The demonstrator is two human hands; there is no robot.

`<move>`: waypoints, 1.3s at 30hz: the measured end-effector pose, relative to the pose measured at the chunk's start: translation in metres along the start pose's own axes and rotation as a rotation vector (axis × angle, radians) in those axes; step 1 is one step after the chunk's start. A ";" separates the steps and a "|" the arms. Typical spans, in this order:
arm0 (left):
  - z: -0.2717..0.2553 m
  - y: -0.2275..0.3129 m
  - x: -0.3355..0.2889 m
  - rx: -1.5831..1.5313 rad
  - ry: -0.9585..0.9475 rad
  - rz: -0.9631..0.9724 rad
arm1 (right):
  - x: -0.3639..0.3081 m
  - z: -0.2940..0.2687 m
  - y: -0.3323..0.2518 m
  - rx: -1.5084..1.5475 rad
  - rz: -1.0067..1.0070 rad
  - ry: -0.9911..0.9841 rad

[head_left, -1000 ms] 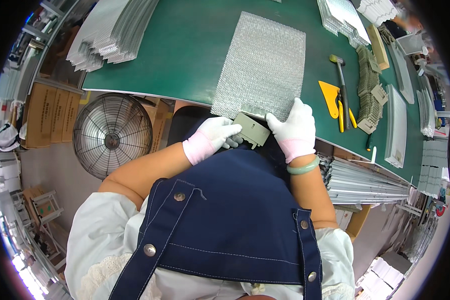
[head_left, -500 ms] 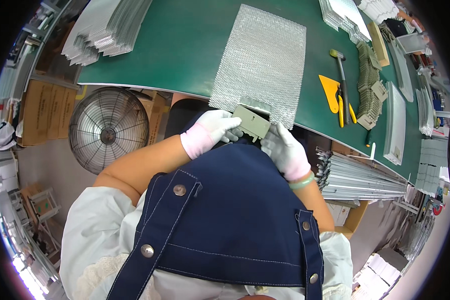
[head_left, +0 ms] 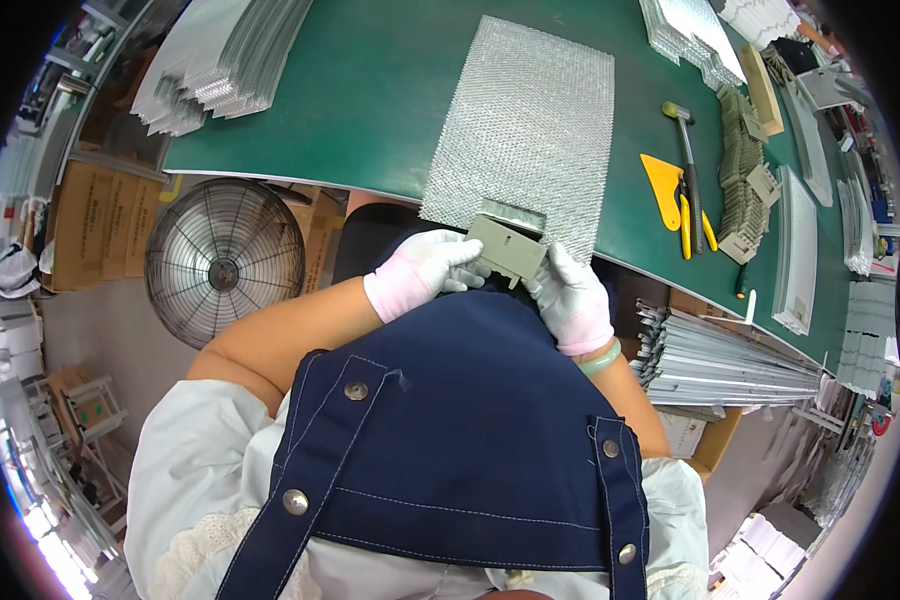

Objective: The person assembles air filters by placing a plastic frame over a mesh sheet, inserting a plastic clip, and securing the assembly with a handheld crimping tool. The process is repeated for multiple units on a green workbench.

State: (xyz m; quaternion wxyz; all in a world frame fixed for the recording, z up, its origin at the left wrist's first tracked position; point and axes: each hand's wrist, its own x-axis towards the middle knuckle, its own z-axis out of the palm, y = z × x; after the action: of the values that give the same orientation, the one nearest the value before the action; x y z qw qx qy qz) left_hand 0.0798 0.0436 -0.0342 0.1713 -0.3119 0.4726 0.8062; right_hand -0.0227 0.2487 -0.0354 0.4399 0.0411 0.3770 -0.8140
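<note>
Grey-green piece (head_left: 505, 248): we have it in front of our apron, at the near end of the mesh sheet, its broad face up and its right end turned slightly toward us.
Left hand (head_left: 435, 265): gloved in white with a pink cuff, it pinches the left end of the piece, thumb on top and fingers curled beneath.
Right hand (head_left: 570, 295): gloved alike, it touches the right end; its fingers are partly hidden, so we cannot tell whether it pinches or only steadies.
Mesh sheet (head_left: 530, 120): silvery, it lies flat on the green table (head_left: 370, 110), its near end reaching past the table's edge toward our hands.
Tools: right of the sheet we see a yellow scraper (head_left: 660, 190), a hammer (head_left: 688, 155) and yellow-handled pliers (head_left: 686, 230), close together.
Row of pieces (head_left: 738, 185): similar in colour to ours, they stand packed together beyond the tools.
Stack of sheets (head_left: 220, 70): more mesh sits at the table's far left.
Fan (head_left: 224, 270): round and black-caged, it stands on our left below the table, near brown boxes (head_left: 95, 225).
Apron (head_left: 460, 430): dark blue, with metal snaps on its straps.
Bracelet (head_left: 600, 357): pale green, on our right wrist.
</note>
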 end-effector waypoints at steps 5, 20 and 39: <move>0.007 -0.016 0.001 -0.211 0.003 0.051 | -0.012 0.015 -0.011 -0.298 -0.064 0.156; 0.005 -0.023 0.007 -0.384 -0.106 0.058 | -0.004 -0.007 -0.001 0.047 0.066 0.032; 0.021 -0.022 0.012 -0.173 -0.161 0.187 | -0.009 -0.001 0.001 -0.276 -0.071 0.142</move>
State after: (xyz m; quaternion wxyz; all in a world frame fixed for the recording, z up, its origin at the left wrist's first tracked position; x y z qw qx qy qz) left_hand 0.0760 0.0720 -0.0491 0.1054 -0.2144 0.4133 0.8787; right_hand -0.0171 0.2554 -0.0331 0.3846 0.0244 0.5166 -0.7646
